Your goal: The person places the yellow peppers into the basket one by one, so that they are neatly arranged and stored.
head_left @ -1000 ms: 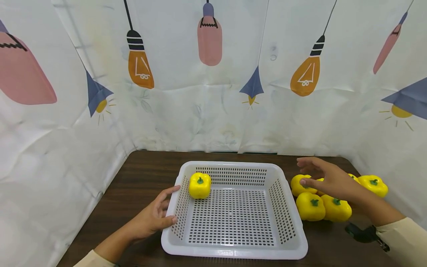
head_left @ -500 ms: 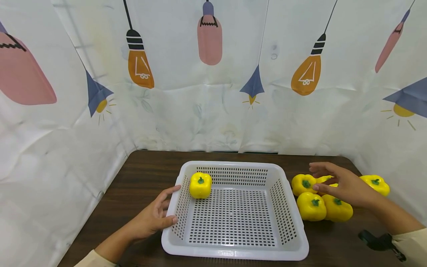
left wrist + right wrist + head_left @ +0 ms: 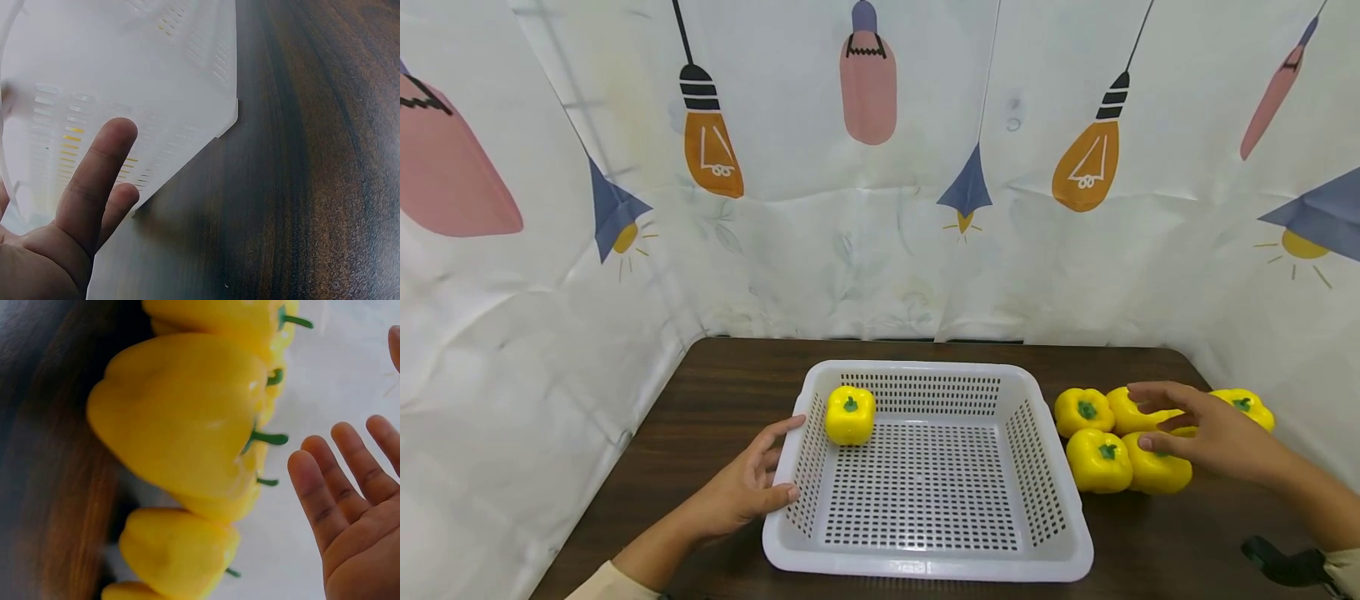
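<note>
A white perforated plastic basket point(image 3: 917, 567) stands on the dark wooden table, with one yellow bell pepper point(image 3: 850, 415) in its back left corner. My left hand point(image 3: 748, 483) holds the basket's left side, thumb and index finger over the rim. In the left wrist view, other fingers point(image 3: 103, 169) lie along the outer wall. Right of the basket several yellow bell peppers with green stems sit in a cluster, including a front left one point(image 3: 1099, 461). Over the cluster hovers my right hand point(image 3: 1221, 429), fingers spread and holding nothing. Beneath it is a front right pepper point(image 3: 181, 415), apart from the fingers.
The dark wood table point(image 3: 715, 375) shows left of and behind the basket. A white curtain point(image 3: 820, 267) printed with lamps hangs along the back and sides. A further yellow pepper point(image 3: 1243, 406) lies at the far right, partly behind the right hand.
My right hand has moved right and slightly down over the pepper cluster, uncovering the back left pepper. The left hand and the basket have stayed in place.
</note>
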A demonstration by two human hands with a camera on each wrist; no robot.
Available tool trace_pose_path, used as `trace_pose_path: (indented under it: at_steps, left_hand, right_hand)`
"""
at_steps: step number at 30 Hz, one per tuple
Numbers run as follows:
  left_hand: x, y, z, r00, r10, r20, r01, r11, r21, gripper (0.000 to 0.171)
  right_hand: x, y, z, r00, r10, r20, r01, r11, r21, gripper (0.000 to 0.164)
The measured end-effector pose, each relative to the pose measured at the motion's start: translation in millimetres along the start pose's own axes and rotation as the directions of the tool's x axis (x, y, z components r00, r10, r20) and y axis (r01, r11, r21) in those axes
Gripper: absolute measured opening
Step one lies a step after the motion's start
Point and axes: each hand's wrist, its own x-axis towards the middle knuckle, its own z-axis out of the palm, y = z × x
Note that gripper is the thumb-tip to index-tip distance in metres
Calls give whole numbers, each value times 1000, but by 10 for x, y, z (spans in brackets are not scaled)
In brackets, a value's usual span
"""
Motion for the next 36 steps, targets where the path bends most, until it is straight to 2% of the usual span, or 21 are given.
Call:
trace_pose_path:
  at_steps: [6, 13, 24, 29, 36]
  left_hand:
    - [2, 10, -9, 1000, 4, -5, -4, 1000, 18, 87]
    - [7, 21, -8, 1000, -10, -16, 10, 1000, 23, 87]
    - [-7, 1, -8, 1000, -4, -15, 5, 1000, 19, 87]
    - [-4, -5, -5, 1000, -1, -14, 2, 1000, 20, 87]
    - [-2, -3, -9, 1000, -12, -17, 12, 1000, 28, 87]
  right_hand:
    - [-101, 106, -3, 1000, 11, 15, -12, 1000, 19, 63]
    - [-167, 207, 2, 992, 89, 85, -92, 995, 31, 67]
    - [-277, 398, 56, 974, 173, 147, -187, 979, 86, 72]
    - [-326, 488, 88, 985, 119, 122, -130, 987, 90, 70]
    - [-377, 586, 145, 998, 51, 44, -53, 998, 38, 67]
